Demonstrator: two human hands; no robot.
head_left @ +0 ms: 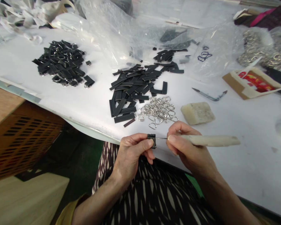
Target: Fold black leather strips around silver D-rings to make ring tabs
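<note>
Between thumb and fingers, my left hand [132, 153] pinches a small folded black strip [151, 136] near the table's front edge. My right hand [189, 151] is closed around an awl [215, 140] with a thick pale handle. Its thin metal shaft points left and meets the strip's right side; whether the tip goes into it I cannot tell. Just beyond my hands lies a heap of silver D-rings [158, 109]. Flat black strips [131, 84] are piled behind them.
At the left is a pile of black loops with rings [61, 64]. A pale wax-like block [198, 113], thread snips [209, 94] and a small box [255, 82] lie right. Clear plastic bags [114, 34] spread behind. An orange crate [30, 134] stands below the table's left edge.
</note>
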